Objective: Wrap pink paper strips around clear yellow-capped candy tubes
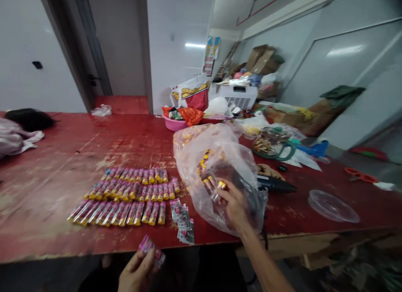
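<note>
My left hand (138, 272) pinches a small pink printed packet (152, 251) just in front of the table's near edge. My right hand (231, 200) reaches into a large clear plastic bag (201, 158), its fingers closed on a clear tube with a yellow cap (220, 189). More yellow-capped tubes (204, 162) lie inside the bag. Left of it, pink-labelled tubes with yellow ends (122, 212) lie in three rows on the red table (63, 158). Several flat packets (182, 218) overlap between the rows and the bag.
Behind the bag stand a pink basin (175, 123) and a white-and-red bag (197, 93). To the right are a green-handled container (273, 143), a black tool (276, 184), a clear lid (333, 206) and red-handled scissors (361, 174). Cloth (15, 137) lies far left.
</note>
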The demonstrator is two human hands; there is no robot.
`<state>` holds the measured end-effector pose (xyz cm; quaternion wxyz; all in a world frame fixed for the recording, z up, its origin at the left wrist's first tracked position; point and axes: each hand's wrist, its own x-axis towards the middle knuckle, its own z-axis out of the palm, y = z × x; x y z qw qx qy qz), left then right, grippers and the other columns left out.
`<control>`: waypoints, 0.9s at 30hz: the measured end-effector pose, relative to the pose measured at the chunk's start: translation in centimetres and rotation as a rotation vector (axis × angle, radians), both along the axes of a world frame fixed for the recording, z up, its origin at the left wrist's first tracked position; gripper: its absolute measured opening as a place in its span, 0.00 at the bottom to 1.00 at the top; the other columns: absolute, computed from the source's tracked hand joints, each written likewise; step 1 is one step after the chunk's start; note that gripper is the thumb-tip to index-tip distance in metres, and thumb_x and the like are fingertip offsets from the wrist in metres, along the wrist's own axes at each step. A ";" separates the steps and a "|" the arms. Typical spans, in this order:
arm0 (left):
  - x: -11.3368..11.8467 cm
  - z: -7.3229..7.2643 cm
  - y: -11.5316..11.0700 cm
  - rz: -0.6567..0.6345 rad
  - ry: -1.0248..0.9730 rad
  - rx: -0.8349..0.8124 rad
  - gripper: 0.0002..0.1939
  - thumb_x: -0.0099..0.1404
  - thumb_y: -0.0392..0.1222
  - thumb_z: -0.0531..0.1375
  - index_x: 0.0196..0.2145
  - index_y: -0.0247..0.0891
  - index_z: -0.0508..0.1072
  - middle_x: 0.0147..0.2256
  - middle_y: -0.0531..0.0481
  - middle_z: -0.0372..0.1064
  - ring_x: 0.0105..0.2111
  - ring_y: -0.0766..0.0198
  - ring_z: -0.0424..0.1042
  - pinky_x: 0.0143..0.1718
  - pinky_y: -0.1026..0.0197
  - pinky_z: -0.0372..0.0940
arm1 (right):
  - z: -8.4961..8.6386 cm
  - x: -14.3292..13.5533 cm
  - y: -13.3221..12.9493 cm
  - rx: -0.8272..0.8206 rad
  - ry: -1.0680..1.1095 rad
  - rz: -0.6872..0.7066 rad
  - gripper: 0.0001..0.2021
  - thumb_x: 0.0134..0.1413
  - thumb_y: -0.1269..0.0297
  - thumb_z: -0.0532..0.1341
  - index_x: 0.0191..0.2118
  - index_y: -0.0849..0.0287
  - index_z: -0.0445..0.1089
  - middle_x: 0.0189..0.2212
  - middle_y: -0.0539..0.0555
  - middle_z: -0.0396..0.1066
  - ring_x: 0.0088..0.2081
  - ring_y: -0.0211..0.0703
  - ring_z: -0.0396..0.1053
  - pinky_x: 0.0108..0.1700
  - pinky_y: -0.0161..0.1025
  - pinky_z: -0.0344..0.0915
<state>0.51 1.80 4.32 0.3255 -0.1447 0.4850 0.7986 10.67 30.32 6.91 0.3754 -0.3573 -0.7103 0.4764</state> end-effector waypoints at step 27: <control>-0.3 0.4 -5.0 0.136 -0.076 0.402 0.16 0.47 0.48 0.75 0.29 0.37 0.76 0.26 0.50 0.74 0.26 0.65 0.73 0.28 0.65 0.67 | -3.0 -2.9 -21.8 -0.018 0.231 0.474 0.14 0.59 0.46 0.60 0.36 0.51 0.67 0.32 0.56 0.70 0.28 0.48 0.71 0.28 0.48 0.73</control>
